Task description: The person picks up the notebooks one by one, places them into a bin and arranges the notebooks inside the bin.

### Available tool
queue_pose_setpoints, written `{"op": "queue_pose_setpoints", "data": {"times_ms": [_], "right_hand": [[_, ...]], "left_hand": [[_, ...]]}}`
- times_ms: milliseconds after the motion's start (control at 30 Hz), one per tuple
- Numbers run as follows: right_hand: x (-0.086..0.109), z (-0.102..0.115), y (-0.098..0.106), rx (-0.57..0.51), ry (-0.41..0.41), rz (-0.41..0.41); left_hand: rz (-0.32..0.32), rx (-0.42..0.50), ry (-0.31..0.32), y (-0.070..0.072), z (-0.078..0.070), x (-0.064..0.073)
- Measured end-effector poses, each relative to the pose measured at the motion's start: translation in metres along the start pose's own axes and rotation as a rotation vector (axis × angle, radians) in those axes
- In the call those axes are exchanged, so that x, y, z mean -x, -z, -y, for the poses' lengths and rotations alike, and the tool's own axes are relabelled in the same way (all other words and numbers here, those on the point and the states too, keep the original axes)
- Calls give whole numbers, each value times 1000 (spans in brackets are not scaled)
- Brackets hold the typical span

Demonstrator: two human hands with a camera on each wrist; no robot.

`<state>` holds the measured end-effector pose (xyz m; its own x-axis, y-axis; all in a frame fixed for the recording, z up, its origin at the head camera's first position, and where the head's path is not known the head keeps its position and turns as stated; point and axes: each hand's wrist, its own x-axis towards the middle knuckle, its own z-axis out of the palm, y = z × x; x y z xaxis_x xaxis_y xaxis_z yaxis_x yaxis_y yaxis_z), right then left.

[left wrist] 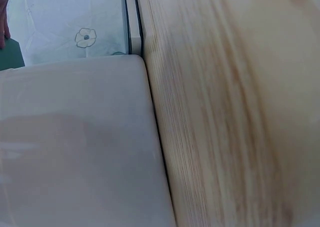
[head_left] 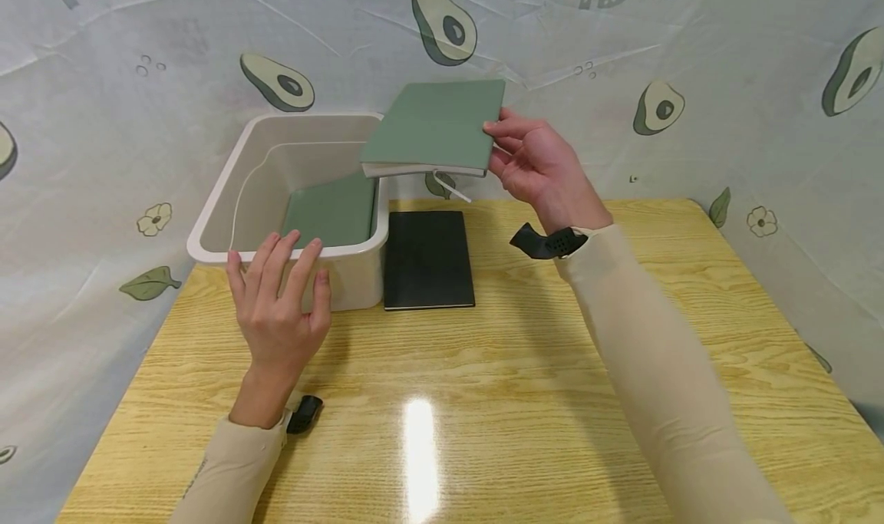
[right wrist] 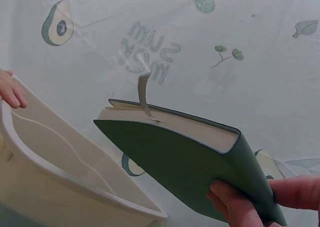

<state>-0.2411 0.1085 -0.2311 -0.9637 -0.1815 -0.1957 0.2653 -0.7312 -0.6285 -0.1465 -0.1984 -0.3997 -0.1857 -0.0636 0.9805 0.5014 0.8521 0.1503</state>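
Observation:
My right hand (head_left: 542, 159) pinches a green notebook (head_left: 442, 121) by its right edge, thumb on the cover. It hangs level in the air, partly over the right rim of the white plastic bin (head_left: 207, 232). A pale ribbon bookmark (right wrist: 143, 94) sticks out from its pages in the right wrist view. Another green notebook (head_left: 331, 213) lies inside the bin. My left hand (head_left: 276, 301) rests on the bin's near rim with its fingers spread and fairly straight. In the left wrist view the bin wall (left wrist: 75, 137) shows, while that hand is out of sight.
A black notebook (head_left: 430, 259) lies on the wooden table (head_left: 483, 401) against the bin's right side. Behind stands a wall covered by a sheet (head_left: 539, 56) printed with avocados and flowers.

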Motion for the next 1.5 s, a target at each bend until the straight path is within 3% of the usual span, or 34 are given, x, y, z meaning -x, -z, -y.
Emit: {"op": "queue_pose_setpoints", "data": {"times_ms": [667,1067,1500], "right_hand": [[-20,-45,-13,169,-12,-3],[-32,-82,-30,300,-23,57],[-44,-117,-57,427,-49,10]], "left_hand": [[-8,-4,-9,-2,0,1],[1,-8,0,-1,1,1],[4,-8,2,-1,0,2]]}}
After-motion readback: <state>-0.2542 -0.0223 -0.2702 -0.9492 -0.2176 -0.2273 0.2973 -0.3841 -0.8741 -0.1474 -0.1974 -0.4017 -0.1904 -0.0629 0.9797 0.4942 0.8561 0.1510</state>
